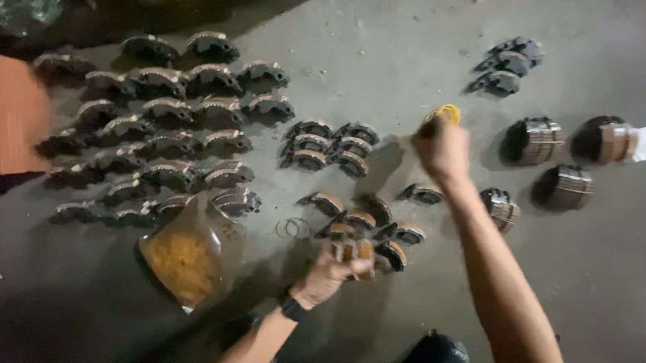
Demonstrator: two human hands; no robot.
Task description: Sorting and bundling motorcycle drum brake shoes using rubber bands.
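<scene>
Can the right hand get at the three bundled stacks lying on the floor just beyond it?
Probably yes: the right hand is raised near the bundled stacks, with bare floor between, though it holds a yellow rubber band.

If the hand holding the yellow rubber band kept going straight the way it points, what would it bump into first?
Probably bare concrete floor. The right hand, holding the yellow rubber band, points up the picture; nothing lies straight ahead there, though depth is hard to judge.
</scene>
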